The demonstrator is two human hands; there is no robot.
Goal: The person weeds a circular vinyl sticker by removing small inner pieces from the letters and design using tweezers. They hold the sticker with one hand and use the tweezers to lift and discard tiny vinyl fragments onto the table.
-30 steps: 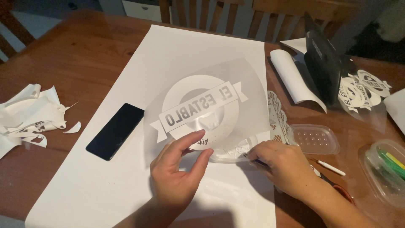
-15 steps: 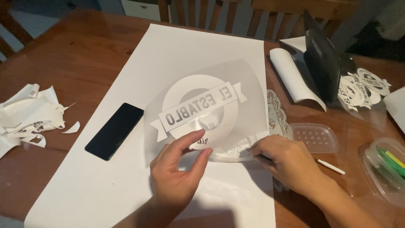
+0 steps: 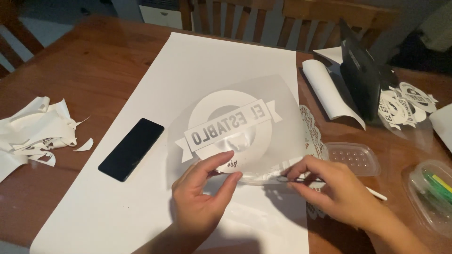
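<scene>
A clear film sheet (image 3: 235, 127) with a white round banner-shaped cutout design lies on a large white paper sheet (image 3: 188, 70). My left hand (image 3: 202, 197) pinches the film's near edge between thumb and fingers. My right hand (image 3: 329, 188) holds a thin metal pick tool (image 3: 294, 179), its tip at the film's near right edge. The film's near edge is slightly lifted off the paper.
A black phone (image 3: 132, 148) lies on the paper at left. Torn white backing scraps (image 3: 37, 129) sit on the wooden table's left. At right are a rolled white sheet (image 3: 327, 91), a black stand (image 3: 360, 77), finished cutouts (image 3: 400, 106), a clear lid (image 3: 353, 157) and a container of pens (image 3: 435, 190).
My right hand has shifted slightly left along the film's near edge with the tool. My left hand keeps its pinch in the same spot.
</scene>
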